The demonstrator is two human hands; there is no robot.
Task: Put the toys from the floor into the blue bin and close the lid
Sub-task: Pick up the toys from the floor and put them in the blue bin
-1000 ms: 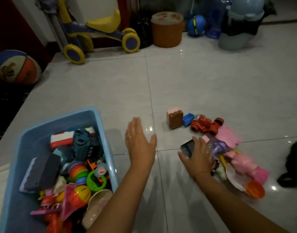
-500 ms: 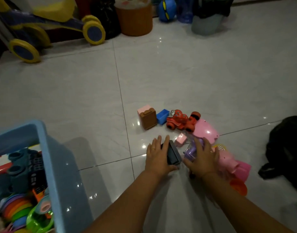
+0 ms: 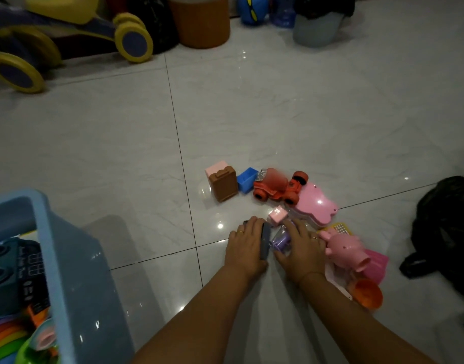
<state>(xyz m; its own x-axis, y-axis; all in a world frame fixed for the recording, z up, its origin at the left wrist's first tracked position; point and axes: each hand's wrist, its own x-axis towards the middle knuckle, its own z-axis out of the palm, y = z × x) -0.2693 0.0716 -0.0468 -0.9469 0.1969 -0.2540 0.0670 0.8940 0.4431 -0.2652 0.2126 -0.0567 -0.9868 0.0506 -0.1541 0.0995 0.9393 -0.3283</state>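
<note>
1. Hands first: your left hand (image 3: pixel 248 245) is low on the floor (image 3: pixel 278 101), fingers curled round a dark grey toy (image 3: pixel 265 240) that stands on edge against its thumb side.
2. Your right hand (image 3: pixel 301 248) lies palm down just beside it, fingers bent over a purple toy (image 3: pixel 280 241). You cannot tell from this view whether that hand has actually gripped it.
3. The two hands are close together, with the grey and purple toys between them.
4. The blue bin (image 3: pixel 68 271) sits to your lower left, well apart from the hands. It is open at the top, with coloured toys showing inside.
5. Beyond your fingers lies a small pink cube (image 3: pixel 277 215).
6. Farther out you have a row: a brown block (image 3: pixel 223 186) with a pink block (image 3: pixel 215 166) behind it, then a blue block (image 3: pixel 247 179), then a red truck (image 3: pixel 277 187).
7. A flat pink toy (image 3: pixel 317 206) touches the truck's right end.
8. Right of your right hand lie a pink pig figure (image 3: pixel 343 248) and, nearer you, an orange cup (image 3: pixel 367 292) on its side.
9. A black bag (image 3: pixel 446 232) is at the far right. A ride-on toy (image 3: pixel 68 30) and an orange tub (image 3: pixel 202 22) stand along the far edge of the floor.
</note>
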